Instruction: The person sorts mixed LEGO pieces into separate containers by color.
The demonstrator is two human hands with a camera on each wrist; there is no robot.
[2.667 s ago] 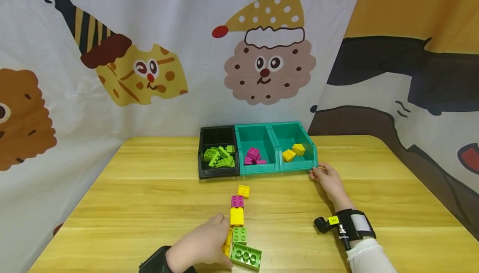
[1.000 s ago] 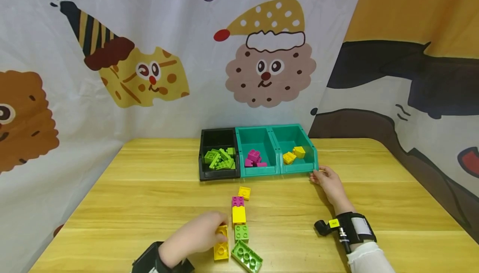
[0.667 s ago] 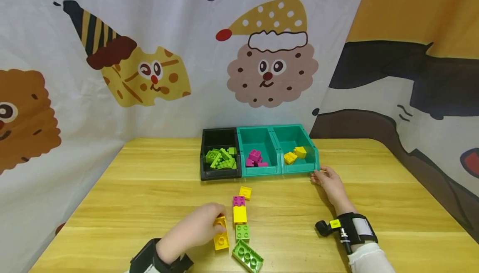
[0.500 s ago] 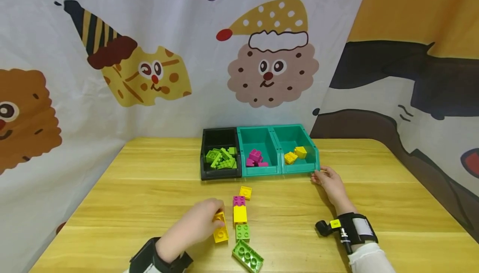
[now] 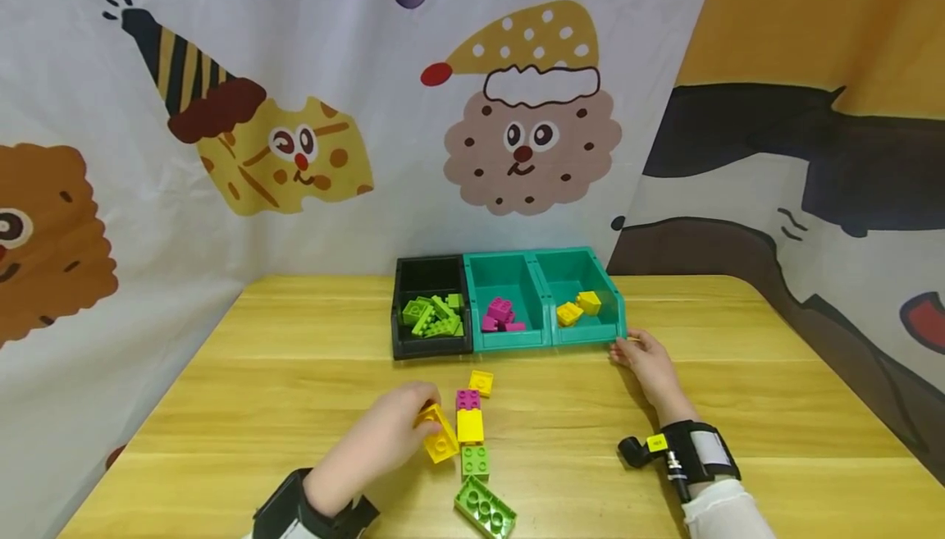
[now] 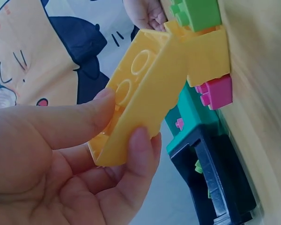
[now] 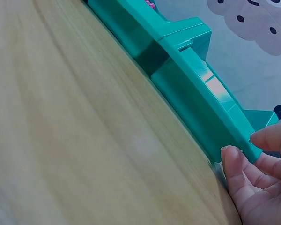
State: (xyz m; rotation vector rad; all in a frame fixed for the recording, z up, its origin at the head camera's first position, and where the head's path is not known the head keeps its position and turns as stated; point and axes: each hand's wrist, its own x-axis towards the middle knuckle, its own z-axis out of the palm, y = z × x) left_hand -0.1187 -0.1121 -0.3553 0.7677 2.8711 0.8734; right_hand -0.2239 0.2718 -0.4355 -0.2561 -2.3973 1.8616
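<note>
My left hand (image 5: 391,432) pinches a long yellow building brick (image 5: 441,439) between thumb and fingers, its hollow underside partly showing. The left wrist view has this yellow brick (image 6: 152,103) tilted in the fingers. Just right of it runs a line of bricks: a small yellow one (image 5: 481,383), a magenta one (image 5: 468,399), a yellow one (image 5: 470,427) and a green one (image 5: 475,463). A long green brick (image 5: 485,508) lies hollow side up at the near end. My right hand (image 5: 650,367) grips the front right corner of the right teal bin (image 7: 201,115) with thumb and fingers.
A black bin (image 5: 431,348) with several green bricks stands left of the middle teal bin (image 5: 509,340), which holds magenta bricks. Yellow bricks (image 5: 578,309) lie in the right teal bin. Behind the wooden table (image 5: 295,334) hangs a printed cloth (image 5: 332,235).
My left hand has drawn the long yellow brick from beside the green bricks, moved it away from me and tilted it. The long green brick has turned. My right hand stays at the bin.
</note>
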